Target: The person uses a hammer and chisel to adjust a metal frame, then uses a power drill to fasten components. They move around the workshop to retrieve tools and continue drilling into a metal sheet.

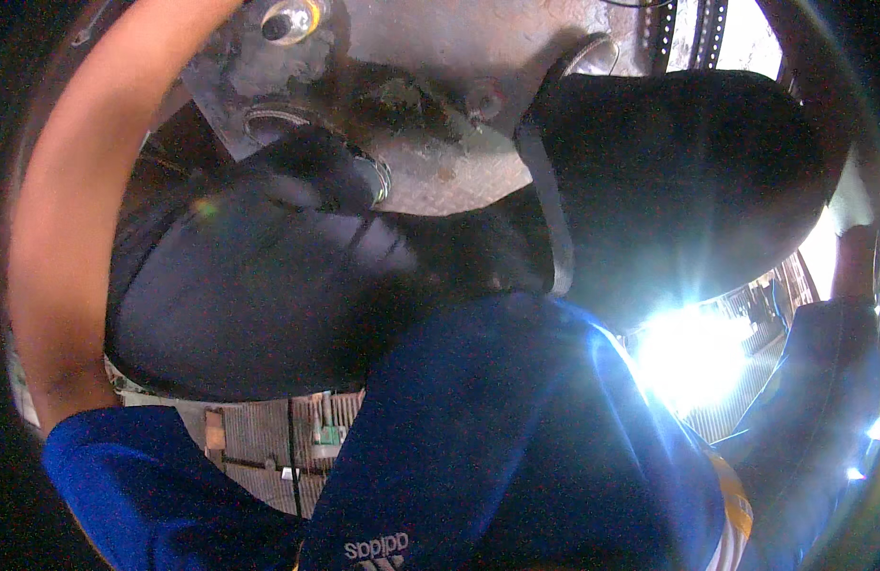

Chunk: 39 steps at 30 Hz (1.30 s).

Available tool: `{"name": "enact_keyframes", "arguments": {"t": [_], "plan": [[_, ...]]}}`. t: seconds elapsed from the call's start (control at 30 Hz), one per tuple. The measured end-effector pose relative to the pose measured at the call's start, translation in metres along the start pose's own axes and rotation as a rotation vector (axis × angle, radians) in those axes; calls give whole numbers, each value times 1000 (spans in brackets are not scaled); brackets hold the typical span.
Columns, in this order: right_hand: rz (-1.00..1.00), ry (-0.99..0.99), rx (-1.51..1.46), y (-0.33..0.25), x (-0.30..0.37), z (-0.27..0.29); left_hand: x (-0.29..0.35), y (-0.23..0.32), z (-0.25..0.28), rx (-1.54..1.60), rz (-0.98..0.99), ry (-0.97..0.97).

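Neither of my hands shows in the head view. My bare left arm (73, 219) rises from a blue sleeve (126, 466) along the left side, and its hand lies beyond the top edge. At the right rim my right arm (854, 262) comes out of the other blue sleeve (797, 381) and is lost in dark shadow. What either hand holds or touches is hidden. Between the arms are my legs in black trousers (259, 285), bent over a worn grey metal surface (440, 181). A small rounded container (292, 21), pale and yellowish, stands at the upper left.
Perforated dark metal strips (661, 38) stand at the upper right. Thin curved rims (378, 179) show near my legs; their kind is unclear. A very bright glare (692, 357) hides part of the lower right. Ribbed panelling (259, 419) shows at the lower left.
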State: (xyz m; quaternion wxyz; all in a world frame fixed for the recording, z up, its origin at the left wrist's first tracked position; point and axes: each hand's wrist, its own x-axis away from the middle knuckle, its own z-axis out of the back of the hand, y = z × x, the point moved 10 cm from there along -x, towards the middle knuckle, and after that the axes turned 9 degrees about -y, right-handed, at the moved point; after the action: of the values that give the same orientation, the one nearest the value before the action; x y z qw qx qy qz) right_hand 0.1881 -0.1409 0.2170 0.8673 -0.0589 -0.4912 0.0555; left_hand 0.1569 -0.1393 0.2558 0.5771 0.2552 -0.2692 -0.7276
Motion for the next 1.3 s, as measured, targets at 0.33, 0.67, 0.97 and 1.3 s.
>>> {"name": "enact_keyframes", "arguments": {"t": [0.33,0.67,0.97,1.3], "plan": [[5,6,-66,6,-3,9,3,10,0,-148,-78,-66],[-112,169,-690,26,46,-6,1,-14,-21,167,360,-267],[-485,180,-1411,18,49,-85,81,26,-94,1547,1618,379],[-544,184,-1598,7,57,-87,73,-14,-104,1157,1739,207]]}}
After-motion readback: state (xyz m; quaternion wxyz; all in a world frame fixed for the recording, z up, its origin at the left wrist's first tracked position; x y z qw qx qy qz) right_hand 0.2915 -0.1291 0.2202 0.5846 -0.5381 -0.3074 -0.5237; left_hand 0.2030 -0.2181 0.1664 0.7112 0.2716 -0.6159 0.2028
